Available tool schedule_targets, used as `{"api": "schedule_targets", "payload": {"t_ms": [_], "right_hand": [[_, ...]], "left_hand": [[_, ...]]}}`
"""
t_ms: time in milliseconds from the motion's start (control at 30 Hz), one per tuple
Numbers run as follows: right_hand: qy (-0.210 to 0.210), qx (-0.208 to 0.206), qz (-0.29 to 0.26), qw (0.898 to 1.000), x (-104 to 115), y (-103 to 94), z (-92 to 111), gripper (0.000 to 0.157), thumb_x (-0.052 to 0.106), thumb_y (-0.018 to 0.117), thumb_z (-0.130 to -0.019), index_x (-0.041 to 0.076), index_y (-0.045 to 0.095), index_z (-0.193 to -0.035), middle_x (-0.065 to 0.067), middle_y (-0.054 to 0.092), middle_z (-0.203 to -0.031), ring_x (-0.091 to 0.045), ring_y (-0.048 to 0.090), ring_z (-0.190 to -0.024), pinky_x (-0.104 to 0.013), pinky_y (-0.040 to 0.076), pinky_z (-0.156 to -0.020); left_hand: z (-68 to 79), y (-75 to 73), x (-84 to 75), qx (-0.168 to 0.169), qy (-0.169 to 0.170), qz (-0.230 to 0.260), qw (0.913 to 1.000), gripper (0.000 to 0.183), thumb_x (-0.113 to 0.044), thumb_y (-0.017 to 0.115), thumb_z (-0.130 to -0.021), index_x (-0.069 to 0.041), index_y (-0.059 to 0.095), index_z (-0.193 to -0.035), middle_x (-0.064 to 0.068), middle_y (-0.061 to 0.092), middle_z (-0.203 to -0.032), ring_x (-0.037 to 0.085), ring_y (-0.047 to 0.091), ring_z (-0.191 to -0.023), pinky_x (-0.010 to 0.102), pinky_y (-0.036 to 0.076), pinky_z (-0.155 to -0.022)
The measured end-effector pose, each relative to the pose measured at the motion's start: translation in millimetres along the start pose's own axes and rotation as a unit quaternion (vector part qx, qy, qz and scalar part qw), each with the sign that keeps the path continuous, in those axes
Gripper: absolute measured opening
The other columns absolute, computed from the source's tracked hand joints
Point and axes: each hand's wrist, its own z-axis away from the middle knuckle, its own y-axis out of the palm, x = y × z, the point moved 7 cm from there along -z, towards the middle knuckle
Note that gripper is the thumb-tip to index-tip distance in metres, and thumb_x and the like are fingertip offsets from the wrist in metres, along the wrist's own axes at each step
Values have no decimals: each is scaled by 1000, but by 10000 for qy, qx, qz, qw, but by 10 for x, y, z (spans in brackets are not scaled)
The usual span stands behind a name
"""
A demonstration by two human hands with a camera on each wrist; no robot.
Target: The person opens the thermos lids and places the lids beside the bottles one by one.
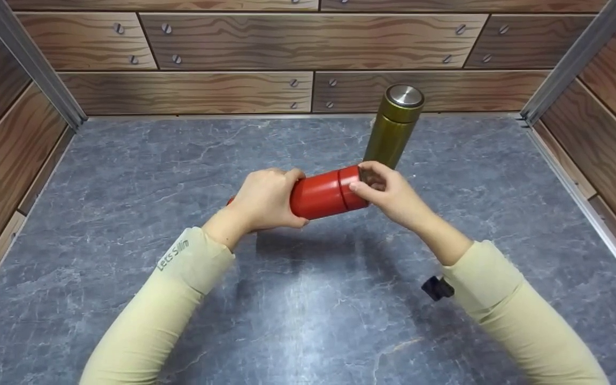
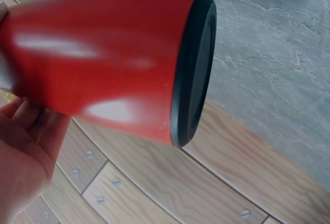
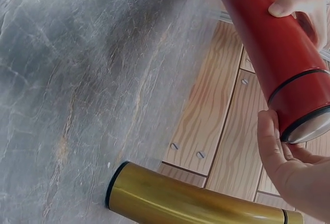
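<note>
A red vacuum flask (image 1: pixel 318 195) is held on its side above the table, tilted slightly, its lid end toward the right. My left hand (image 1: pixel 267 198) grips its body around the middle. In the left wrist view the flask's black base (image 2: pixel 196 69) faces right. My right hand (image 1: pixel 393 195) holds the flask's lid (image 1: pixel 352 187) by its edge, thumb on the near side and fingers on the far side. The right wrist view shows the lid's silver top (image 3: pixel 309 126) beside those fingers. Behind the right hand stands a gold-green vacuum flask (image 1: pixel 393 128), upright with a silver-topped lid.
The grey marbled table (image 1: pixel 179 160) is bounded by wood-patterned walls (image 1: pixel 313 43) at the back and sides, with metal rails (image 1: pixel 35 59) in the corners. A small black object (image 1: pixel 437 288) sits by the right sleeve cuff.
</note>
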Motion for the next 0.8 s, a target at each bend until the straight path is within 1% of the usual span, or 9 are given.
{"api": "schedule_targets", "payload": {"t_ms": [133, 233, 333, 400, 500, 567, 633, 733, 800], "right_hand": [[-259, 153, -216, 9993, 16, 1, 9, 44, 13, 61, -87, -3, 47, -126, -20, 56, -114, -21, 53, -97, -22, 45, -82], [-363, 313, -241, 9986, 23, 7, 11, 45, 12, 62, -86, 0, 46, -126, -17, 54, -115, -22, 52, -98, -25, 46, -83], [-313, 391, -48, 9987, 22, -2, 15, 47, 15, 61, -88, 2, 44, -129, -18, 54, -117, -24, 54, -100, -29, 47, -83], [-146, 401, 100, 9990, 8, -11, 14, 49, 21, 58, -90, 2, 42, -132, -20, 55, -119, -26, 56, -102, -31, 48, -82], [222, 300, 253, 9990, -34, -36, -3, 50, 29, 54, -93, 1, 42, -133, -21, 58, -115, -22, 60, -89, -30, 51, -75], [408, 235, 232, 9986, -53, -48, -13, 48, 32, 52, -94, 0, 46, -129, -18, 60, -102, -17, 58, -77, -27, 52, -68], [496, 178, 193, 9984, -62, -56, -21, 44, 31, 52, -94, -2, 50, -123, -14, 59, -92, -12, 53, -67, -24, 51, -62], [483, 181, 88, 9986, -58, -57, -19, 41, 28, 54, -92, -4, 53, -118, -14, 60, -90, -10, 54, -65, -21, 50, -60], [442, 195, 86, 9988, -47, -54, -13, 41, 27, 55, -92, -5, 53, -118, -19, 61, -97, -9, 54, -66, -20, 50, -60]], "left_hand": [[-1, 9, 12, 93, -33, 126, 9999, 64, -44, 75, -64, -10, 57, -115, 6, 68, -90, 21, 62, -78, 36, 51, -70], [0, 6, 7, 89, -20, 148, 9998, 64, -44, 75, -64, -10, 57, -115, 5, 68, -90, 21, 62, -78, 36, 51, -70], [4, 5, -8, 49, 23, 70, 10000, 63, -44, 74, -64, -10, 57, -114, 5, 68, -89, 21, 62, -77, 37, 51, -69], [8, 8, -21, 37, 51, 2, 10000, 62, -43, 74, -64, -10, 57, -114, 6, 68, -90, 22, 62, -77, 38, 52, -69], [11, 13, -36, 39, 64, -70, 9999, 62, -43, 75, -65, -10, 57, -114, 6, 68, -90, 22, 62, -78, 38, 52, -69], [7, 15, -47, 56, 69, -87, 9999, 62, -43, 75, -65, -10, 57, -114, 6, 68, -90, 22, 62, -78, 39, 52, -69], [2, 16, -53, 73, 72, -69, 9999, 63, -43, 75, -65, -10, 57, -115, 6, 68, -91, 22, 62, -79, 39, 52, -69], [-3, 20, -53, 87, 74, -37, 9999, 63, -44, 75, -65, -10, 57, -116, 6, 68, -91, 22, 62, -79, 39, 52, -70], [-2, 21, -49, 80, 78, -34, 9999, 64, -44, 75, -65, -10, 57, -116, 6, 68, -92, 23, 62, -79, 39, 52, -70]]}}
